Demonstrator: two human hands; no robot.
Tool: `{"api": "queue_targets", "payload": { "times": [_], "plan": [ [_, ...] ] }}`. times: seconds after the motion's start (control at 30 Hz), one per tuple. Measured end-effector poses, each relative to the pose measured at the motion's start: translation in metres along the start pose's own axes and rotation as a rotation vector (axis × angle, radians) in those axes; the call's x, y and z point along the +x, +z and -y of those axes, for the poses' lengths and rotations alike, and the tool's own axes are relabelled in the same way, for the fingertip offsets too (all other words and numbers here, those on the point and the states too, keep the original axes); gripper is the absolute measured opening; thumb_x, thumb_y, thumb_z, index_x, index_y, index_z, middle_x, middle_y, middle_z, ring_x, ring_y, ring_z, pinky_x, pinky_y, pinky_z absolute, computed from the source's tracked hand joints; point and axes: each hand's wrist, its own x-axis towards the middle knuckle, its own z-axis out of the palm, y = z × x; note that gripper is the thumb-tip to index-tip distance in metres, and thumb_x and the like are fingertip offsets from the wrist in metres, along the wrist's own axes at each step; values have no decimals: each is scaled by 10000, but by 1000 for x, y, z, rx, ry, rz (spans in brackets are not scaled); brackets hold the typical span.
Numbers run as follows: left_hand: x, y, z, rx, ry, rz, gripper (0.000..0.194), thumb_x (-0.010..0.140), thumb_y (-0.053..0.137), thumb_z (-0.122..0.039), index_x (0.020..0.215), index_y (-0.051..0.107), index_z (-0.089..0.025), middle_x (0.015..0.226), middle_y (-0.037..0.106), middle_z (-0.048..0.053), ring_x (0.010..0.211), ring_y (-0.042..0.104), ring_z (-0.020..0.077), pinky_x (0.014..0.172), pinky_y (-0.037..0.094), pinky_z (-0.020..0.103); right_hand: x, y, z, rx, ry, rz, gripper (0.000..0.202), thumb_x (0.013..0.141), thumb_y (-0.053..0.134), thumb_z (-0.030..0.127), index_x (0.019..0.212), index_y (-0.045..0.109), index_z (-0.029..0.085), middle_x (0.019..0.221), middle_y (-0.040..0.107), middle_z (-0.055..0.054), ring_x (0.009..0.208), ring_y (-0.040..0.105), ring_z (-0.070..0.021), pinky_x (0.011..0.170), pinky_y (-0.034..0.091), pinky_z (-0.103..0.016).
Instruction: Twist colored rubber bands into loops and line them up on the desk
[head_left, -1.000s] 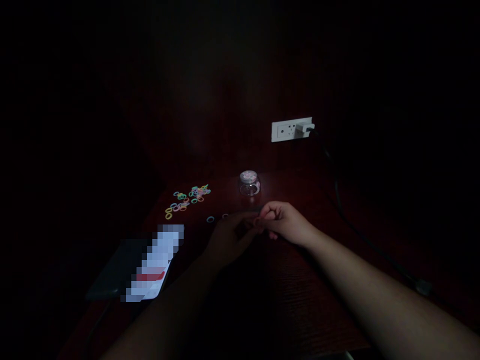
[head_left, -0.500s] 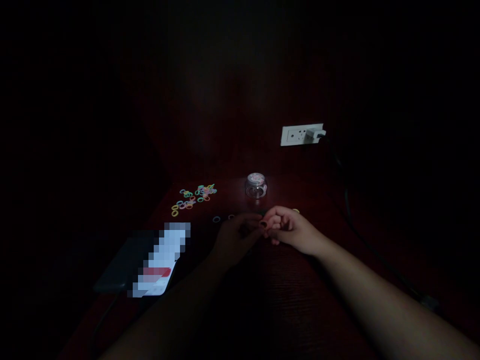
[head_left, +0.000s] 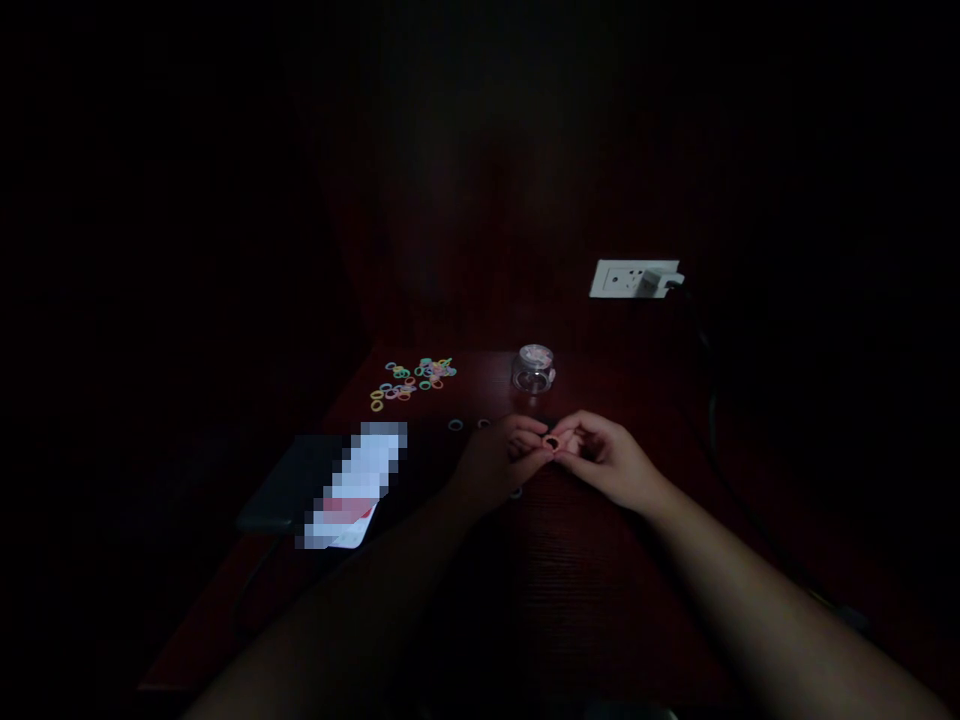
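Observation:
A small orange-pink ring (head_left: 551, 443) is pinched between my two hands, above the dark red table (head_left: 600, 590). My left hand (head_left: 501, 458) grips its left side with thumb and fingers, in shadow. On the right side, the fingertips of my right hand (head_left: 606, 457) close on the same ring. Behind the hands stands a clear round jar (head_left: 533, 370) with a lid and pinkish contents near its top. Several coloured rings (head_left: 431, 372) lie in a loose pile at the back left. A pale ring (head_left: 455, 425) lies left of my left hand, and another (head_left: 516, 493) lies below it.
A lit phone (head_left: 356, 490), its screen blurred out, lies on the left beside a dark flat object (head_left: 289, 485). On the back wall is a white socket (head_left: 634, 279) with a plug in it. Its dark cable (head_left: 712, 400) runs down the right side.
The view has shifted, so the table items appear further right. My left hand is more lit and the held ring shows more openly between the fingertips. A pale ring now shows below my left hand.

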Motion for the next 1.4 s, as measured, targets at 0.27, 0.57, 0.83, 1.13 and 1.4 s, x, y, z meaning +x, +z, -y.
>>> {"api": "queue_targets", "payload": {
  "times": [0.27,0.57,0.83,1.13,1.4],
  "plan": [
    [1,0,1,26,18,6,279,680,651,-249,943,592,-177,773,671,25,651,605,126,612,487,251,-2,-2,4,-128,-31,-47,201,759,579,360,819,612,171,724,607,-40,634,526,-133,586,440,-261],
    [1,0,4,136,60,5,222,678,649,-252,887,617,-184,765,669,21,665,597,124,619,474,251,-1,-1,5,-168,-24,-64,204,761,576,353,769,623,155,636,580,-20,573,493,-113,539,401,-235],
    [6,-19,-4,33,80,-383,195,849,406,-278,964,534,-185,821,626,17,656,567,94,608,454,226,4,-26,-5,-187,47,-334,237,730,604,380,717,596,144,615,561,-13,542,483,-106,495,374,-221],
    [15,-31,2,-28,42,-628,172,833,389,-267,901,509,-164,767,575,7,593,505,85,556,409,207,7,-53,-21,-229,157,-632,323,679,618,458,606,514,161,603,559,-16,577,523,-129,526,385,-228],
    [1,-18,-7,140,-36,-99,228,805,452,-364,810,558,-162,650,578,-11,569,512,92,530,377,201,-1,-19,-3,-190,137,-59,291,719,583,399,588,464,167,588,507,5,551,450,-102,530,363,-223]
  ]
}}
